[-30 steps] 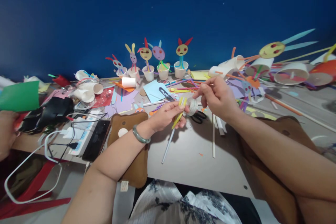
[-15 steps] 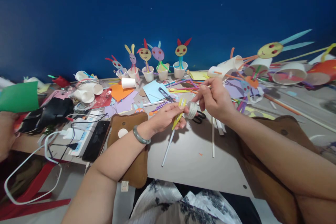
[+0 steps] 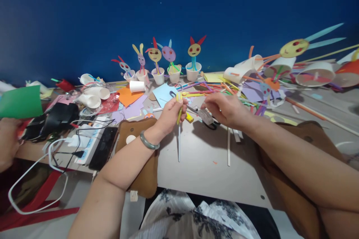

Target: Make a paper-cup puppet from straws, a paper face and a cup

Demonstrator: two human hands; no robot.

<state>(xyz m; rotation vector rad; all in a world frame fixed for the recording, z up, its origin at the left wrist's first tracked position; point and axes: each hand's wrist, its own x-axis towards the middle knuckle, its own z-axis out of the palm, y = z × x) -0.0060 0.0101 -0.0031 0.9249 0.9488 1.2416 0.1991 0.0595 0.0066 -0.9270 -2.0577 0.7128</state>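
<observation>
Stick (image 3: 179, 148) in left grip (image 3: 169, 116), behind — cups (image 3: 193, 72)

- A pale, slim, straight stick (image 3: 179, 147) is jutting from the left hand (image 3: 170, 115) toward the person.
- A yellow strip (image 3: 178, 98) is running along its upper part, pinched in that hand.
- A blurred, translucent roll (image 3: 205, 117) is showing just beside the right hand (image 3: 228, 110).

Two brown cushions (image 3: 140, 171), one tape roll (image 3: 206, 117), one bangle (image 3: 147, 142)
</observation>
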